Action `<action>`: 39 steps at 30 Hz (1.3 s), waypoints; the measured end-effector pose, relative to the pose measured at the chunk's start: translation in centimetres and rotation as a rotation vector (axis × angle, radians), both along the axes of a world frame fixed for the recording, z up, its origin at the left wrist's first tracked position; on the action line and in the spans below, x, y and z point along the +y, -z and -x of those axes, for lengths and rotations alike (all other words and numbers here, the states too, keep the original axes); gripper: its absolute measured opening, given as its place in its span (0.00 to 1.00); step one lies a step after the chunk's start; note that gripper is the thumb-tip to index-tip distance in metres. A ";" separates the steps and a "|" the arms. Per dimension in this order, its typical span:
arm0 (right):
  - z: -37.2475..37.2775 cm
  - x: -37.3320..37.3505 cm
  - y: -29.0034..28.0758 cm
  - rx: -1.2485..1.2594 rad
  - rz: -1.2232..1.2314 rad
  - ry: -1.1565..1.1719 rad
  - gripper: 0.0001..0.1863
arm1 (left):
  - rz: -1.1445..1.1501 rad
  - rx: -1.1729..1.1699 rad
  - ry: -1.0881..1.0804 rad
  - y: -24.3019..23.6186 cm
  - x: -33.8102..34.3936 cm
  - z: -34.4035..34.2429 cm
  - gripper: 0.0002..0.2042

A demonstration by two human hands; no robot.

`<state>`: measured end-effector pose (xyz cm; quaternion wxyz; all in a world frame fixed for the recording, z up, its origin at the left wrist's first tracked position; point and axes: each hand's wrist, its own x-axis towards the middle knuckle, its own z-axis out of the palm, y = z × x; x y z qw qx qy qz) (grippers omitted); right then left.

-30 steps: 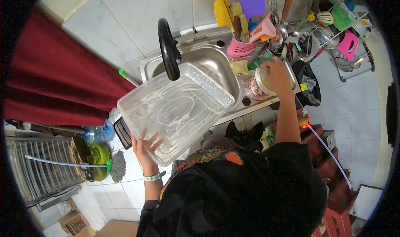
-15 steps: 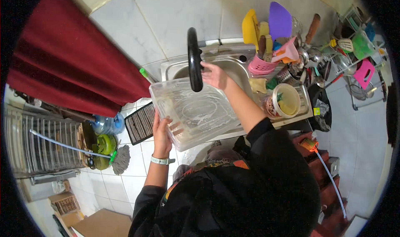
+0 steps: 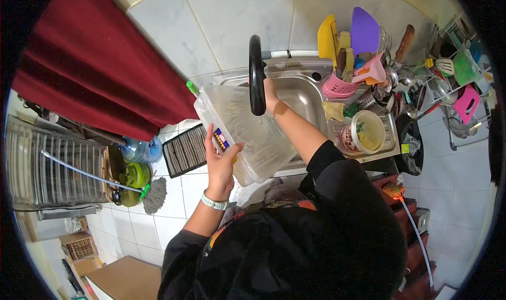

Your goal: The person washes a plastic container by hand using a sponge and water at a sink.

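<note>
A clear, frosted plastic box (image 3: 258,155) is held tilted over the near left part of the steel sink (image 3: 308,97). A small dark blue and yellow sticker shows on its side. My left hand (image 3: 222,160) grips the box's near left side, thumb and forefinger apart beside the sticker. My right hand (image 3: 270,95) is at the far right edge of the box. Its fingers are hidden behind the black curved tap (image 3: 256,76), so their grip does not show.
Right of the sink stand a white tub (image 3: 367,131), a pink utensil basket (image 3: 339,85) and several kitchen tools. A yellowish cloth (image 3: 333,111) lies on the sink's edge. A dark red curtain (image 3: 100,63) hangs at left, above a striped mat (image 3: 184,151) and a mop (image 3: 154,195).
The box has been turned so its stickered side shows. My left hand has shifted its hold along that side. My right hand has gone from above the box to its far edge behind the tap.
</note>
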<state>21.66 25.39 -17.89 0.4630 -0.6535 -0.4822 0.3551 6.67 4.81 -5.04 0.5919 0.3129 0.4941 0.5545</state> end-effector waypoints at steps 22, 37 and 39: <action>-8.6 -19.1 -16.1 0.073 0.047 -0.435 0.17 | 0.064 0.213 -0.021 -0.8 3.6 -7.1 0.31; -11.2 -20.4 -17.4 -0.052 -0.068 -0.288 0.17 | -0.977 1.144 0.332 -1.2 4.0 -2.9 0.18; -11.1 -20.8 -17.9 0.017 -0.072 -0.301 0.17 | -0.999 1.133 0.376 -1.2 3.9 -2.7 0.18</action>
